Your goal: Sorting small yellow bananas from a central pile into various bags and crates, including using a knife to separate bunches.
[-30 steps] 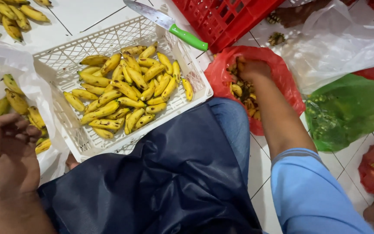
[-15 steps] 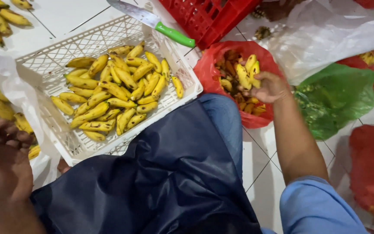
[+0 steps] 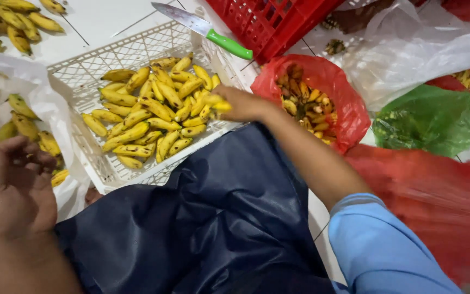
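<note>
right hand (image 3: 243,104) has carried a smooth curved banana (image 3: 217,103) over the lattice plastic crate (image 3: 137,46).

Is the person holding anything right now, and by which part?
The right hand grips a banana by one end, over the white crate. The left hand holds nothing.

The person's right arm wears a light blue sleeve (image 3: 387,250), its smooth fabric rolled or cut short so the edge ends just above the elbow, with the forearm bare below it. The left arm shows no sleeve at all. Across the lap lies a dark navy cloth (image 3: 202,228), slightly shiny and creased into broad folds. Both hands are bare, with no rings, watch or gloves to be seen.
</note>
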